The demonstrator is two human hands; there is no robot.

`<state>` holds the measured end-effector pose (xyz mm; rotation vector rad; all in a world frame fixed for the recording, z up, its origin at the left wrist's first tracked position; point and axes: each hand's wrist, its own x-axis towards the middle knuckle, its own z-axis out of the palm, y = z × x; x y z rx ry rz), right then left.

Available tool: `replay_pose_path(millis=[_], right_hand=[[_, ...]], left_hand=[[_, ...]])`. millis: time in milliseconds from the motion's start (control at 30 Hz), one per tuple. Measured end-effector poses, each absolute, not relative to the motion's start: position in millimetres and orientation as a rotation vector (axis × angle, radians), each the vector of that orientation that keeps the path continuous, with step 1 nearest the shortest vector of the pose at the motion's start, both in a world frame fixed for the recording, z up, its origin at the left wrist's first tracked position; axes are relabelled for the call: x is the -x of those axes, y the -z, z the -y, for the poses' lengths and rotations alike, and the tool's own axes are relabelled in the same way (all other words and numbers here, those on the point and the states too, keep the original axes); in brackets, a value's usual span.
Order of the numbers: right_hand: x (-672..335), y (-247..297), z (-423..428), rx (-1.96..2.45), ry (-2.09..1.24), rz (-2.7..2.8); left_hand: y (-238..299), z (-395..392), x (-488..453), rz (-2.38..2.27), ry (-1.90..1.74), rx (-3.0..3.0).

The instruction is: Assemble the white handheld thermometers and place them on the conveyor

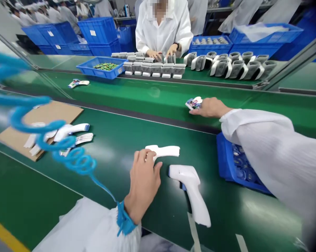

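My left hand (pixel 143 183) grips the rear of a white plastic thermometer housing (pixel 164 151) lying on the green conveyor belt (pixel 116 140). A complete-looking white infrared thermometer (pixel 192 192) lies just to the right of that hand, with its handle toward me. My right hand (pixel 209 107) reaches across the belt and holds a small multicoloured printed piece (pixel 194 103) at its fingertips. Several white housings (pixel 68 131) lie on a cardboard sheet (pixel 39 129) to my left.
A blue coiled cord (pixel 76 161) runs from my left wrist across the cardboard. A blue bin of small clear parts (pixel 239 164) sits under my right sleeve. Across the belts, a co-worker's hands (pixel 160 53) work among rows of grey units (pixel 150 69), near blue crates (pixel 97 35).
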<state>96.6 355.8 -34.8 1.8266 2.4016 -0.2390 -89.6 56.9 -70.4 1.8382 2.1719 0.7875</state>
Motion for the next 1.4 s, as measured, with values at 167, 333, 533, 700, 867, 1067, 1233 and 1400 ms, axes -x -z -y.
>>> replay_pose_path(millis=[167,333,533,700,867,1067,1233,1400], right_hand=[[-61,23,-293,-1.721,0.231,-2.502],[-109,18,-189,-1.653,0.280,-2.696],[-194,69,-40,-1.837,1.394,-2.589],[-173,84,-7,-2.391,1.868,-2.329],[-172,83,-12,-2.510,1.935,-2.278],[-197,96,-9,-2.510,2.268,-1.920],[-198,90,-15,-2.446,1.585,-2.262],[-189,83,-21,-1.900,2.005,-2.107]], left_hand=[[69,-46,79,-1.657,-0.707,-2.246],[84,-57,53,-0.984,-0.388,-2.726],[92,-85,39,-0.821,-0.450,-2.604],[86,-80,30,-0.791,-0.560,-2.385],[88,-74,23,-0.811,-0.716,-2.214],[54,-82,66,-1.250,-1.143,-1.837],[61,-111,154,-2.002,-0.923,-2.062],[82,-95,160,-2.109,-0.790,-2.140]])
